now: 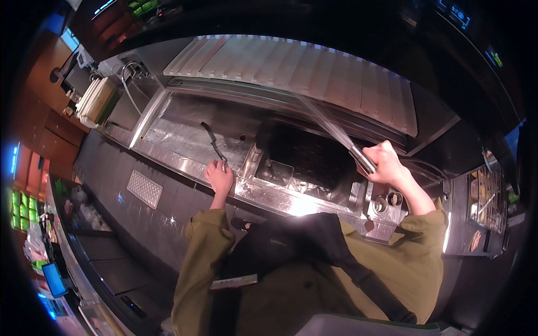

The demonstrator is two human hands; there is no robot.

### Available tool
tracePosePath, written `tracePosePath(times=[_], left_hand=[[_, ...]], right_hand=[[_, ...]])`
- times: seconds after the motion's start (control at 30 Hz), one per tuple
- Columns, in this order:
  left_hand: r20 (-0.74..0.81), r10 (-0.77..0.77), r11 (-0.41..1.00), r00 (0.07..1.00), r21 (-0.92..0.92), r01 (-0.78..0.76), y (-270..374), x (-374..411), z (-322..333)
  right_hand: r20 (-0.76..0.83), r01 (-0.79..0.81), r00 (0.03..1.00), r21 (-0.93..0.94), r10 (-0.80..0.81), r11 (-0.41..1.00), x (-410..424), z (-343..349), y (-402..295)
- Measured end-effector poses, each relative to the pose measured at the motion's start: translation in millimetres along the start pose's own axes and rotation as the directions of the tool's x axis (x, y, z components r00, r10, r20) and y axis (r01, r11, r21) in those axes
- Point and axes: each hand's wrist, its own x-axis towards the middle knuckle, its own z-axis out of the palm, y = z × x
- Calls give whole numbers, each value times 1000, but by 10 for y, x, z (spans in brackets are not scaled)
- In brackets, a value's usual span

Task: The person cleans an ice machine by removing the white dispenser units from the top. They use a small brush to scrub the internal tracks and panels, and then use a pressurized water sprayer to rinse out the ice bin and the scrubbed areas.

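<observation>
My right hand point(384, 161) is closed around a cylindrical metal handle point(363, 159), raised over the right of the steel cooking station. From its tip a pale streak point(330, 124) runs up-left towards the slanted metal panels point(294, 67); whether it is a water jet or a blurred rod I cannot tell. My left hand point(219, 176) is at the station's steel front edge point(185, 164), fingers bent down. Its fingertips meet the lower end of a thin dark tool point(213, 140), perhaps a brush, lying on the wet-looking griddle plate point(176, 126). Whether they grip it is not clear.
Right of the griddle is a dark recessed well point(311, 151) with a small metal tray point(275, 172). Round metal containers point(380, 204) stand near my right forearm. A wire rack point(487, 201) is farther right. A faucet point(132, 65) and stacked pale boards point(96, 101) are at left.
</observation>
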Motion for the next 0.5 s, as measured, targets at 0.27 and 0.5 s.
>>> tracePosePath(times=[0.27,0.5], left_hand=[[63,-23,1000,998,12,22,28,9,-27],[62,-44,999,997,11,44,10,-14,-31]], right_hand=[[-46,86,995,-41,-87,996,-38,-38,-8],[-51,70,996,-17,-71,997,-32,-27,-34]])
